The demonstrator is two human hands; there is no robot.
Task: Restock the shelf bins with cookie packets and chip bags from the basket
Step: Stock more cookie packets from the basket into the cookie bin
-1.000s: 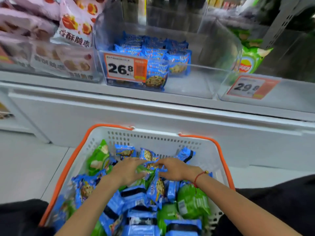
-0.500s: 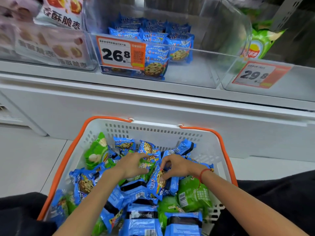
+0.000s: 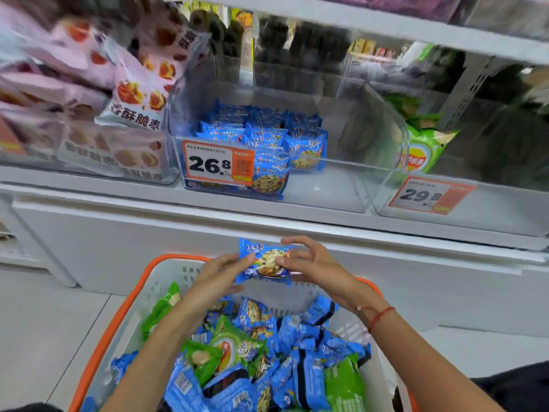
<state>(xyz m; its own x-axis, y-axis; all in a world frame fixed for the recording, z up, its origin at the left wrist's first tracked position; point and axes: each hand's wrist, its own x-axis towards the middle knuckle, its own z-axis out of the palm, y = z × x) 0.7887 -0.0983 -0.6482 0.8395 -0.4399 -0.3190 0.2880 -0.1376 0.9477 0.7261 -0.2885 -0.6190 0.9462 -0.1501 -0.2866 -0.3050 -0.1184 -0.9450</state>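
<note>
A blue cookie packet (image 3: 261, 258) is held above the far rim of the white, orange-rimmed basket (image 3: 118, 319). My left hand (image 3: 218, 276) pinches its left edge and my right hand (image 3: 312, 263) grips its right side, fingers curled over the top. Below them the basket holds several blue cookie packets (image 3: 300, 379) and green chip bags (image 3: 234, 349). On the shelf, the clear cookie bin (image 3: 341, 191) with the 26.8 tag is filled with blue packets (image 3: 267, 138) on its left side only. The clear chip bin (image 3: 490, 209) with the 29.8 tag holds a green chip bag (image 3: 421, 150) at its back.
A bin of pink snack bags (image 3: 124, 114) stands left of the cookie bin. The white shelf front (image 3: 267, 224) runs between basket and bins. An upper shelf board (image 3: 386, 28) overhangs the bins. Pale floor tiles (image 3: 44, 322) lie to the left.
Both hands rose out of the basket's pile, lifting one blue cookie packet between them to above the far rim. The camera view tilted up toward the shelf.
</note>
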